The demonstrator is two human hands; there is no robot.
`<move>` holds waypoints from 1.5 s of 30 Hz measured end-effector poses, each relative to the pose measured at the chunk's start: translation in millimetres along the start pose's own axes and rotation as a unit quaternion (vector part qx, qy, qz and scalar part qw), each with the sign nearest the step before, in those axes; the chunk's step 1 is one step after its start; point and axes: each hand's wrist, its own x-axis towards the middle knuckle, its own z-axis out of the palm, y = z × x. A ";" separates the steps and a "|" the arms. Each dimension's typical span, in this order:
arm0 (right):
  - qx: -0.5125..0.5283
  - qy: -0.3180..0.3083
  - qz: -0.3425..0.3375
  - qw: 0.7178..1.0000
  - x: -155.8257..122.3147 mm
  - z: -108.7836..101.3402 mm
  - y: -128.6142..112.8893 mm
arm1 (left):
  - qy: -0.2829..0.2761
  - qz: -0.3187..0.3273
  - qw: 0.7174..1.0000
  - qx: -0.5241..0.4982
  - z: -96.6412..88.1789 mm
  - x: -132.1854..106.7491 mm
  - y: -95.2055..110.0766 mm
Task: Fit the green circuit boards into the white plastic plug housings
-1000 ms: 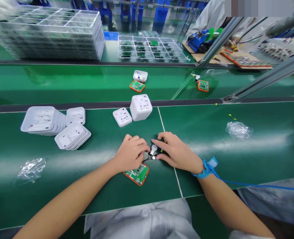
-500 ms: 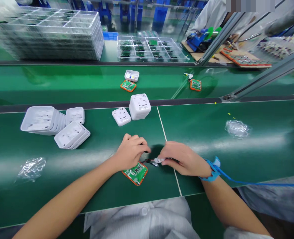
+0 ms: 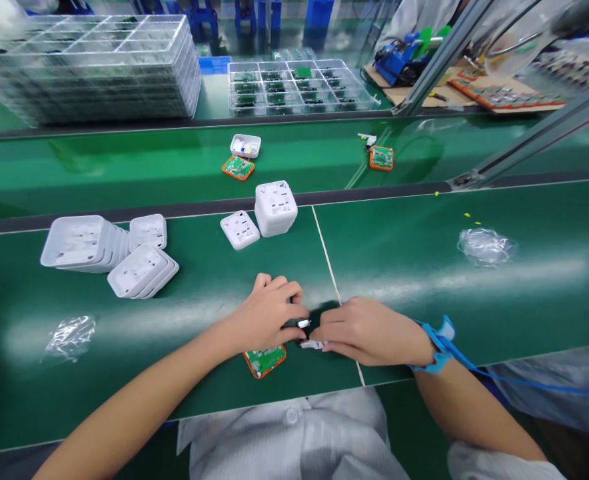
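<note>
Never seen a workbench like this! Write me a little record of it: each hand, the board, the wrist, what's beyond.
Left hand: fingers around a small white piece
Right hand: holds a slim white piece
Circuit board: green, orange-edged, partly hidden by left hand
Right wrist: blue strap with cord
Beyond: white plastic covers; farther, stacked clear trays

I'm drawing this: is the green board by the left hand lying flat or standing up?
Flat: the green board shows its broad face upward, the left hand hiding part.
</note>
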 end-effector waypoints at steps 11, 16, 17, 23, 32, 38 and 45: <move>0.056 0.226 0.144 0.962 17.7 19.4 12.4 | 0.177 -0.158 0.966 -0.108 5.2 -3.7 -14.4; 0.177 0.350 0.254 0.884 43.0 35.7 25.4 | 0.216 -0.203 0.942 -0.156 8.2 -3.4 -18.4; 0.212 0.337 0.263 0.879 46.6 35.8 28.8 | 0.217 -0.201 0.942 -0.159 8.7 -3.4 -18.4; 0.295 0.262 0.221 0.892 58.4 22.5 42.0 | 0.230 -0.197 0.937 -0.171 8.8 -4.8 -17.9; 0.204 0.260 0.149 0.932 59.2 24.9 34.9 | 0.242 -0.161 0.941 -0.176 12.9 -4.2 -21.3; 0.199 0.255 0.131 0.937 56.7 26.4 35.9 | 0.248 -0.135 0.940 -0.191 14.9 -4.0 -22.6; 0.218 0.270 0.124 0.930 58.0 26.1 35.2 | 0.265 -0.131 0.937 -0.187 17.0 -3.6 -22.0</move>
